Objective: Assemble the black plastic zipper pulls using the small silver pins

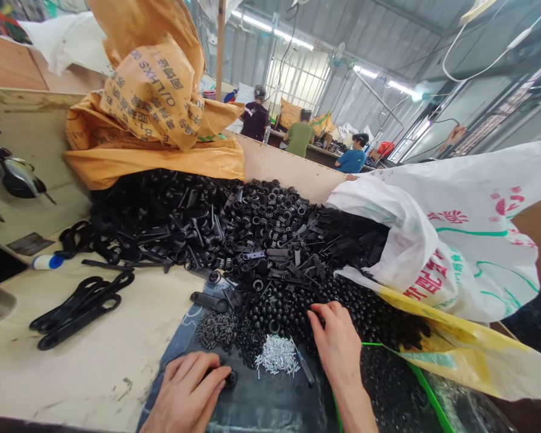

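My left hand [188, 385] rests on the dark work surface, its fingers curled over a black plastic part. Only the round end of that black plastic part [230, 379] shows past my fingertips. At the right, my right hand [337, 337] reaches to the edge of a heap of small round black knobs [282, 310]. Its thumb and fingers are bent together, and whatever is between the tips is hidden. Between my hands lies a pile of small silver pins [277, 355], with a screwdriver [305, 364] beside it. Small dark pieces [214, 329] form another pile nearer my left hand.
Long black handles [79, 310] lie on the board at the left, near a white-and-blue roll [47, 261]. Behind rises a mound of black parts [261, 222], flanked by an orange sack [157, 102] and a white sack [415, 240]. Several people work in the background.
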Demonstrator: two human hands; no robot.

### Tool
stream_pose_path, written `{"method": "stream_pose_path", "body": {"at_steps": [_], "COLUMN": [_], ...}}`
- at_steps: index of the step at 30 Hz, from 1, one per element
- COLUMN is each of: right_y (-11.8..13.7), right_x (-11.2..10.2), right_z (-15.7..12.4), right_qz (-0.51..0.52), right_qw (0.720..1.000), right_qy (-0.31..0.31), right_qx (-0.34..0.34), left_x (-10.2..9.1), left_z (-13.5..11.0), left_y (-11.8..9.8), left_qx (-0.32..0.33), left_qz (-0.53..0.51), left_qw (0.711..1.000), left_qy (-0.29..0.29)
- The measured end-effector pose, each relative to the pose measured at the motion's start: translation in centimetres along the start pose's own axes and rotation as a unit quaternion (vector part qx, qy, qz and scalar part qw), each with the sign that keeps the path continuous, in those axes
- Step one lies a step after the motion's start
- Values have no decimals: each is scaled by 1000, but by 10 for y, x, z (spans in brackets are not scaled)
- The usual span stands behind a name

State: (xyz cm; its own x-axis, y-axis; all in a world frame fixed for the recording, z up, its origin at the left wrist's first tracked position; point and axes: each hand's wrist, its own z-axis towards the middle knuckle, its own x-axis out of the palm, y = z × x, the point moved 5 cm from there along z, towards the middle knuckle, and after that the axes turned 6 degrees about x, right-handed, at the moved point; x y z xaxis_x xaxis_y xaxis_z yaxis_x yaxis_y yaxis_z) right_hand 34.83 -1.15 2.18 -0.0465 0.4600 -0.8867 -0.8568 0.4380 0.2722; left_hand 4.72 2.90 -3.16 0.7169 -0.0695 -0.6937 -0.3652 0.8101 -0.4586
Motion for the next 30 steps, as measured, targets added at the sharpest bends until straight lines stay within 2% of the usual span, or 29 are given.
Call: {"method": "stream_pose_path", "body": {"at_steps": [3, 6, 9, 11, 13, 14, 15, 16, 19, 21, 26, 30], "right_y": [13, 18, 21, 27, 40, 51, 64, 77, 102, 107, 104, 105], "right_x": [5, 4, 3, 6, 13, 15, 17, 16, 15, 17, 30, 29], "right_z": [6, 10, 3, -12, -37, -49, -62, -73, -93, -97, -105, -105], "right_qz": [-32, -19, 38, 125, 303, 361, 391, 398, 367, 351, 333, 308], "right_qw": [999, 997, 995, 986, 937, 915, 898, 893, 909, 917, 918, 921], "right_qy": [32, 58, 77, 108, 171, 181, 201, 200, 123, 87, 122, 129], "right_qx": [-26, -46, -45, -27, 16, 13, -16, -62, -157, -168, -178, -202], "left_x": [1, 0, -3, -7, -10, -11, -11, -11, -10, -9, -7, -8], "left_z": [1, 3, 4, 6, 8, 9, 9, 10, 9, 9, 8, 9], "left_y": [-1, -4, -8, -10, -12, -13, -14, -14, -14, -13, -12, -12], "left_qx": [-3, -8, -29, -40, -41, -41, -42, -43, -48, -52, -64, -66], "left_qz": [-10, -23, -36, -42, -43, -42, -40, -38, -36, -42, -52, -57], "left_qw": [1000, 999, 998, 998, 998, 998, 997, 997, 997, 996, 994, 993], "left_qy": [7, 24, 32, 29, 32, 36, 41, 45, 56, 59, 66, 73]}}
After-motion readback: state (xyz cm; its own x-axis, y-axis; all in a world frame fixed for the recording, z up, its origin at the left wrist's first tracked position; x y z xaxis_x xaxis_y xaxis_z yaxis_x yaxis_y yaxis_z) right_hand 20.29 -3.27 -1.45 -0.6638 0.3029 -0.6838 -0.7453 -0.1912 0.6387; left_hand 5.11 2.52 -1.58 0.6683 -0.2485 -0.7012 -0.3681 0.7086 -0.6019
